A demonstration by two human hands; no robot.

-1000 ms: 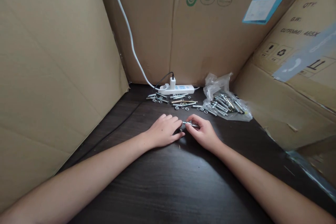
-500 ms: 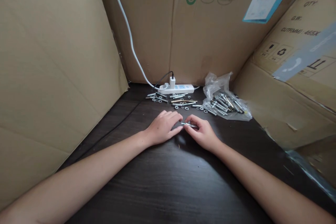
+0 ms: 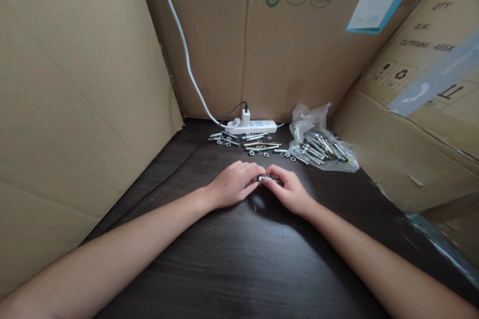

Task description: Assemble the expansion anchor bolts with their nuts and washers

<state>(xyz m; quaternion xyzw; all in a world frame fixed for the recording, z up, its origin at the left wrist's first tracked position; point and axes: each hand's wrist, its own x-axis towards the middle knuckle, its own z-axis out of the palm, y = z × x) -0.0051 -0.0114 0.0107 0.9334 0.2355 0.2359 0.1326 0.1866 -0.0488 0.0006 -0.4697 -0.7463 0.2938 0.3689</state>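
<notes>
Just above the dark table, my two hands meet at a small silver bolt (image 3: 275, 180). My right hand (image 3: 290, 189) pinches it between thumb and fingers, its shaft running back under the palm. The fingers of my left hand (image 3: 235, 184) are closed around the bolt's left end, where a shiny metal piece (image 3: 260, 178) shows between the fingertips. Whether that piece is a nut I cannot tell, as fingers cover most of it. Beyond my hands lie several loose bolts (image 3: 262, 148) with washers (image 3: 266, 154) and nuts.
A clear plastic bag (image 3: 310, 119) with several bolts (image 3: 325, 147) lies at the back right. Behind the loose parts stands a white power strip (image 3: 258, 127) with a plugged-in charger (image 3: 246, 118). A black cable (image 3: 164, 179) crosses the left side. Cardboard boxes (image 3: 209, 60) enclose the table (image 3: 239, 269).
My left hand has shifted slightly right, its fingers now closing on the left end of the bolt. My right hand stays nearly in place, holding the bolt.
</notes>
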